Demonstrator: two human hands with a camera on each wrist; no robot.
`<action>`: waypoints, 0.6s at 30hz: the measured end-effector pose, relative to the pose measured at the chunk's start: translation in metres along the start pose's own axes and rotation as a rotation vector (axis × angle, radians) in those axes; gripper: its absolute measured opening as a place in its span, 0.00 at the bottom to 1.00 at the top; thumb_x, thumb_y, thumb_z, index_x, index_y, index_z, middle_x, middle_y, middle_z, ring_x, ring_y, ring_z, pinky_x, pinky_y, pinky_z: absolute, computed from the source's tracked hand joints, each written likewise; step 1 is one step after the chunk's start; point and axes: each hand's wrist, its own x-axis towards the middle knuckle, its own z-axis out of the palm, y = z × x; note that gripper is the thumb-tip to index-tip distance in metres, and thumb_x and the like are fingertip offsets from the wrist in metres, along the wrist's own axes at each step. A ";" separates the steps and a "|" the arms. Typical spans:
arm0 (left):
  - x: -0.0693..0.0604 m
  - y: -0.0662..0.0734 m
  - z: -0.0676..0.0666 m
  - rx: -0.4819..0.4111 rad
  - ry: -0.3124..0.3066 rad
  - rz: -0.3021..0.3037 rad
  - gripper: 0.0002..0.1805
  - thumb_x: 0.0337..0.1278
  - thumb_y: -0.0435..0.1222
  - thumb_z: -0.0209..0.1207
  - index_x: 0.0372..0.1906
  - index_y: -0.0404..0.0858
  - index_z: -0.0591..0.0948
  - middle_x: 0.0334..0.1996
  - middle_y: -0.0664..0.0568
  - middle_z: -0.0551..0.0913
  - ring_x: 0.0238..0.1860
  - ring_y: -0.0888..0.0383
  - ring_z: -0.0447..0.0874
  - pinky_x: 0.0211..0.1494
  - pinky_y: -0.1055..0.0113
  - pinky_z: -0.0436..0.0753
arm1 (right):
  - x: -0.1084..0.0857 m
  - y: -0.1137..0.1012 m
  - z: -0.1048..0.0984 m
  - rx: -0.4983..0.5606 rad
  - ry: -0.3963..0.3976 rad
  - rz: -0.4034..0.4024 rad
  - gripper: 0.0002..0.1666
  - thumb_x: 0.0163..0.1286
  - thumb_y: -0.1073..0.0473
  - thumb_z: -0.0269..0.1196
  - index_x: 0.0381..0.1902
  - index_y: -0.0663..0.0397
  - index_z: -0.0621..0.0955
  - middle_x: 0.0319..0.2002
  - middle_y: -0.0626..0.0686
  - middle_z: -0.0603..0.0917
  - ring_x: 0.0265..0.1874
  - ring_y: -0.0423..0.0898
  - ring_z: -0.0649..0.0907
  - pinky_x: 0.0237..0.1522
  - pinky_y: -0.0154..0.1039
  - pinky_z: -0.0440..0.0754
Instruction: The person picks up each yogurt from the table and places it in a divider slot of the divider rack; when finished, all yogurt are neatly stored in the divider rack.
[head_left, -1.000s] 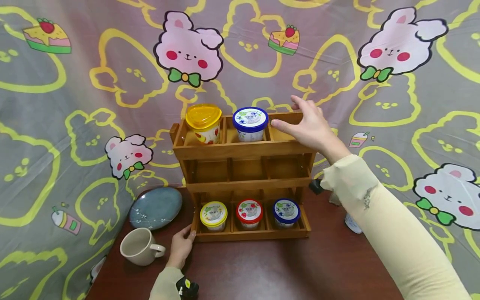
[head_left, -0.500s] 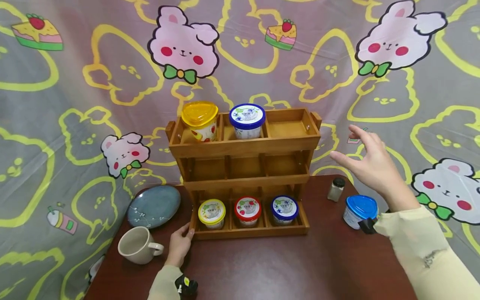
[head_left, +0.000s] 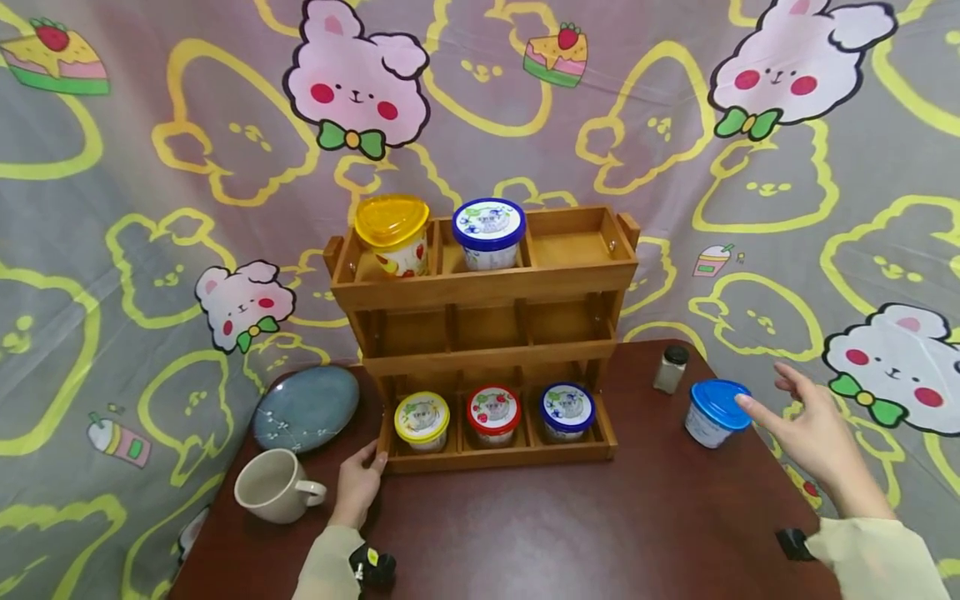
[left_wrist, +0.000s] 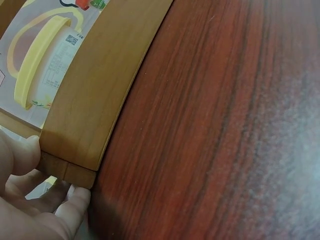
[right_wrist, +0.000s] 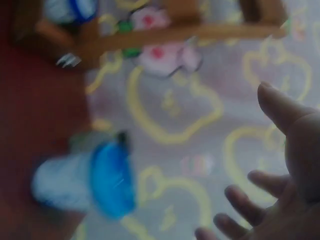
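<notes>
A three-tier wooden shelf rack (head_left: pixel 480 367) stands on the table. My left hand (head_left: pixel 357 485) holds its lower left corner, thumb on one side and fingers on the other in the left wrist view. My right hand (head_left: pixel 813 433) is spread beside a tub with a bright blue lid (head_left: pixel 712 412); nothing is in its grasp. The right wrist view is blurred and shows a gap between hand and tub. On the rack's top tier sit a yellow-lidded cup (head_left: pixel 393 237) and a dark-blue-lidded tub (head_left: pixel 489 235). Yellow-lidded (head_left: pixel 422 421), red-lidded (head_left: pixel 493 415) and dark-blue-lidded (head_left: pixel 567 411) tubs fill the bottom tier.
A beige mug (head_left: pixel 276 486) and a blue-grey plate (head_left: pixel 306 410) are on the left of the table (head_left: pixel 510 533). Behind the blue-lidded tub stands a small black-capped jar (head_left: pixel 671 369). A patterned curtain (head_left: pixel 480 108) hangs behind and at both sides.
My right hand has moved from the rack's top right compartment, rightward and down, to beside the blue-lidded tub. My left hand keeps its place at the rack's corner. The head view has shifted slightly.
</notes>
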 end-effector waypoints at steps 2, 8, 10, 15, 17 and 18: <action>0.001 0.001 -0.001 0.003 0.003 0.002 0.23 0.72 0.31 0.52 0.68 0.26 0.70 0.65 0.30 0.70 0.68 0.37 0.65 0.71 0.43 0.61 | 0.000 0.019 0.004 -0.013 -0.012 0.024 0.57 0.69 0.38 0.61 0.77 0.68 0.47 0.64 0.80 0.59 0.59 0.80 0.62 0.47 0.77 0.68; 0.002 0.002 0.000 0.003 0.010 -0.004 0.24 0.72 0.32 0.52 0.68 0.26 0.70 0.66 0.30 0.70 0.68 0.37 0.64 0.71 0.42 0.60 | 0.008 0.059 0.012 -0.028 -0.064 0.014 0.61 0.67 0.40 0.65 0.75 0.73 0.46 0.63 0.83 0.59 0.55 0.83 0.65 0.48 0.77 0.68; 0.002 0.003 0.000 0.004 0.016 -0.004 0.24 0.72 0.32 0.52 0.68 0.26 0.70 0.66 0.30 0.70 0.68 0.37 0.64 0.71 0.42 0.61 | 0.013 0.070 0.015 -0.018 -0.093 0.008 0.62 0.67 0.40 0.66 0.75 0.72 0.45 0.64 0.83 0.57 0.58 0.83 0.62 0.48 0.78 0.66; 0.001 0.001 0.001 0.019 0.016 0.003 0.24 0.72 0.32 0.52 0.67 0.26 0.70 0.65 0.30 0.70 0.68 0.37 0.65 0.71 0.43 0.61 | 0.028 0.096 0.026 0.007 -0.199 0.008 0.66 0.65 0.40 0.68 0.76 0.69 0.39 0.67 0.83 0.50 0.62 0.83 0.53 0.49 0.81 0.62; 0.001 0.000 0.002 0.023 0.010 0.006 0.24 0.72 0.32 0.53 0.68 0.26 0.70 0.65 0.30 0.70 0.68 0.36 0.65 0.71 0.43 0.61 | 0.033 0.104 0.031 0.016 -0.236 -0.003 0.69 0.64 0.41 0.69 0.76 0.70 0.36 0.68 0.83 0.46 0.63 0.84 0.50 0.49 0.81 0.61; 0.000 0.000 0.002 0.025 0.008 0.006 0.24 0.72 0.32 0.53 0.68 0.26 0.70 0.65 0.30 0.70 0.68 0.36 0.65 0.71 0.43 0.61 | 0.035 0.108 0.033 0.019 -0.246 -0.012 0.70 0.63 0.42 0.70 0.75 0.70 0.35 0.68 0.83 0.46 0.63 0.84 0.50 0.50 0.81 0.60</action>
